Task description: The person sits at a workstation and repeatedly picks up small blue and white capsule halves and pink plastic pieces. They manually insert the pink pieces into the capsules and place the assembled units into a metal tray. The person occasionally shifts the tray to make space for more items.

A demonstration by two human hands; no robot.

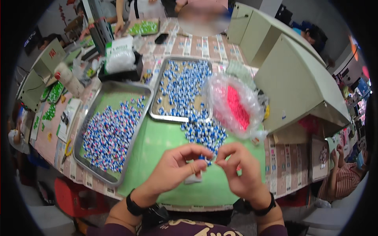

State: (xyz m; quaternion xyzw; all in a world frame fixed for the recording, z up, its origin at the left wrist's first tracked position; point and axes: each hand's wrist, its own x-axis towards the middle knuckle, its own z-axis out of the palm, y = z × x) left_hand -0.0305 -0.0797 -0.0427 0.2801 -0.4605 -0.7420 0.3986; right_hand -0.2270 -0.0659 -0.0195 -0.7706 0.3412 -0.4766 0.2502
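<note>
My left hand [173, 169] is closed in a pinch over the green mat [155, 135], with a small blue-and-white piece [202, 158] at its fingertips. Close beside it, my right hand [241, 170] has thumb and forefinger pressed together; whatever they hold is too small to name. Just beyond my fingers, a heap of blue-and-white pieces [202, 133] spills over the near edge of a metal tray [167, 117]. A clear plastic bag [220, 114] of small pink parts [238, 108] lies right of the heap. Below my fingers rests a small whitish object [193, 179].
At left, a second metal tray [150, 96] holds blue, white and pink pieces. Yellow-handled pliers [67, 149] lie left of it. Behind stands a black box [138, 63] with white bags. Large beige hoods [291, 86] rise at right. Other people sit and stand around the table.
</note>
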